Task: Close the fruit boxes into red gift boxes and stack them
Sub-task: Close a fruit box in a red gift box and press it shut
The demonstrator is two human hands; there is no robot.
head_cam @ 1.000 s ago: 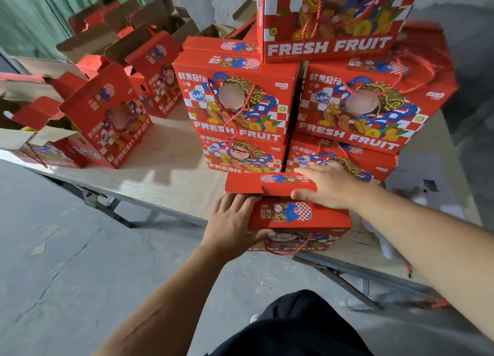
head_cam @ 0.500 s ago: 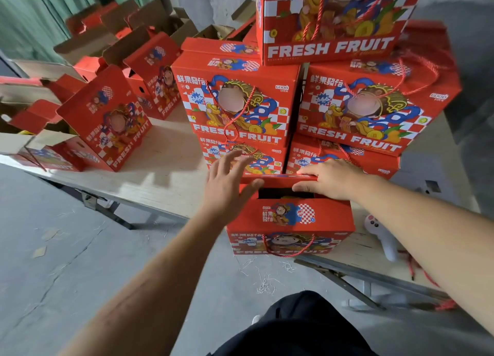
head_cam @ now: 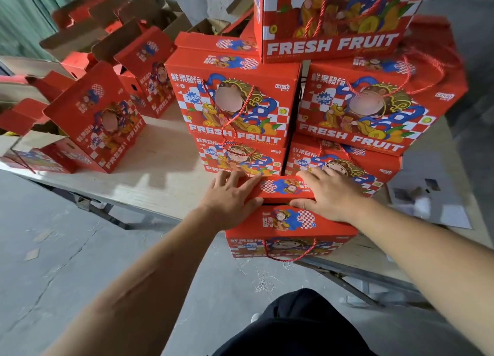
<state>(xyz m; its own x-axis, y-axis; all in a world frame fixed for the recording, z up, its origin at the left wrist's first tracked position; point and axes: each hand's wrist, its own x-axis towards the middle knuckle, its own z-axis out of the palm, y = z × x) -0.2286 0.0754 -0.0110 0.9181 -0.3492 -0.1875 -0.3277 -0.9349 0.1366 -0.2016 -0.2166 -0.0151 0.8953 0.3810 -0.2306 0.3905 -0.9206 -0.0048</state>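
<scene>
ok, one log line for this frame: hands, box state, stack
left hand: flat on top flap | right hand: flat on flap | front box: being closed | stack: behind, untouched

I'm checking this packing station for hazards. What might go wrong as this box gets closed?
The near gift box sits at the table edge and may be overhanging it; pressing its top flap with the left hand and right hand might tip it off. The stack behind looks uneven and could topple if bumped.

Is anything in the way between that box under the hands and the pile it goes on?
Nothing visible. Both hands, left and right, press the flap of the box, which sits right against the stack.
</scene>
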